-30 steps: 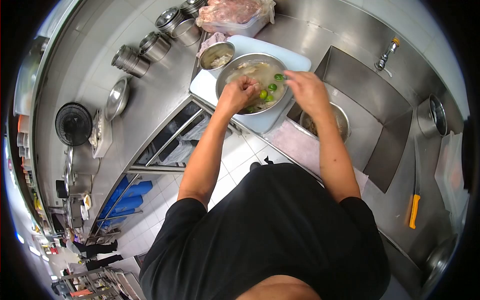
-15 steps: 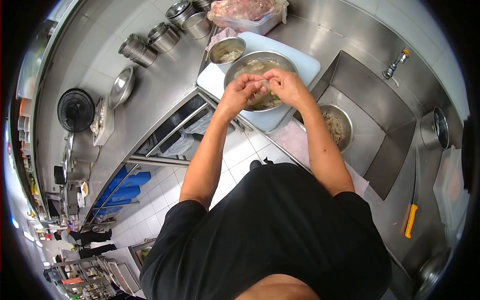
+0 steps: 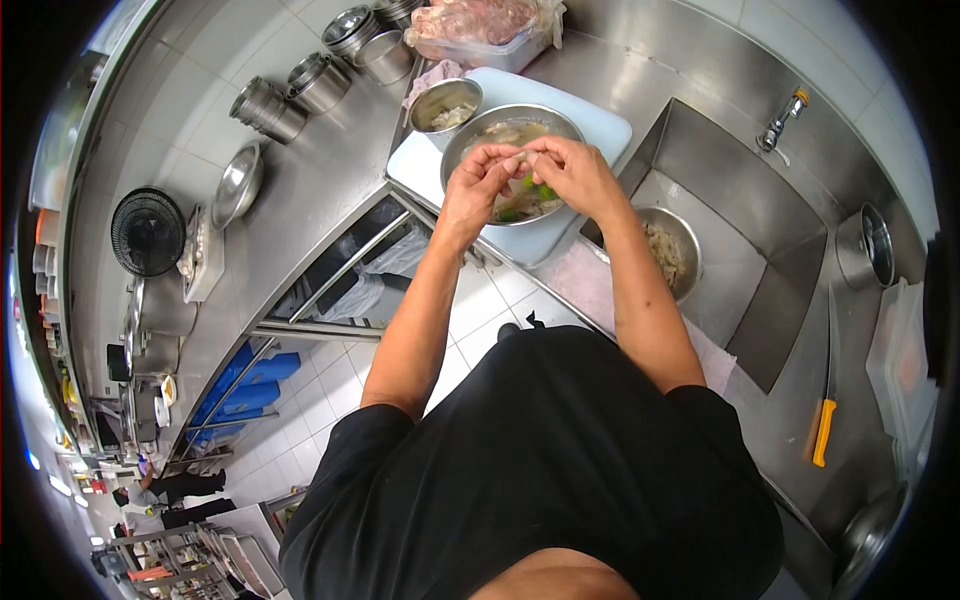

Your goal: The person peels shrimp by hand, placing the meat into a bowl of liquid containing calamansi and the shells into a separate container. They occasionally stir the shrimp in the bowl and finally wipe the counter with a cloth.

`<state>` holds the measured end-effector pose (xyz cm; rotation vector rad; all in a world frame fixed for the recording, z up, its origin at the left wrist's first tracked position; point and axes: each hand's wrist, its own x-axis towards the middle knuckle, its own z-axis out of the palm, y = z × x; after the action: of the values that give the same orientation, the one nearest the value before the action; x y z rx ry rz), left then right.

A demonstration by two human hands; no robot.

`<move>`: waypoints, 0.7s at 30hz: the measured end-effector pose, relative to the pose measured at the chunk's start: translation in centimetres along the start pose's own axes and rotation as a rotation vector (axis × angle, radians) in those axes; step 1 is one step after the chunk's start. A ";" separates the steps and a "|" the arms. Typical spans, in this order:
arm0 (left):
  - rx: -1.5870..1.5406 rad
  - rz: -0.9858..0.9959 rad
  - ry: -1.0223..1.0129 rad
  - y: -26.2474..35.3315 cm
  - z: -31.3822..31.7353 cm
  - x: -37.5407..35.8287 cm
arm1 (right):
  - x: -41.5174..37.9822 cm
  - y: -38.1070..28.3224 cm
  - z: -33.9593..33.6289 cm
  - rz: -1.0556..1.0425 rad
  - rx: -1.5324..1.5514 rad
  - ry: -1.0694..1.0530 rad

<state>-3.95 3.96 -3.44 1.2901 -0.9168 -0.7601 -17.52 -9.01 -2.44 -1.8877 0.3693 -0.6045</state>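
While both hands meet over the bowl [image 3: 470,125], fingers [image 3: 500,160] pinch a small piece.

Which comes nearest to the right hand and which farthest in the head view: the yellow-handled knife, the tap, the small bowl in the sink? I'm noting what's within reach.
From the right hand:
1. Small bowl in the sink, just below and beside it.
2. Tap, at the sink's back edge.
3. Yellow-handled knife, far down the counter past the sink.

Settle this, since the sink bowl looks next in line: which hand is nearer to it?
Right. The right hand is over the big bowl, on its sink side, close to the sink bowl; the left hand is farther away.
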 end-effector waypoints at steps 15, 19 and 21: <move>-0.523 -0.098 0.100 0.7 1.4 -1.5 | -0.5 -0.5 1.2 -0.299 0.035 0.120; 0.076 -0.130 0.037 1.4 2.1 -2.1 | 0.1 1.6 1.1 -0.292 -0.191 0.183; 0.461 -0.146 0.013 1.5 1.4 -1.9 | 0.0 1.7 1.2 -0.254 -0.298 0.182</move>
<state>-6.11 5.23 -2.12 1.7792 -1.0316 -0.6724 -16.85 -8.75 -4.40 -2.1907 0.3536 -0.9381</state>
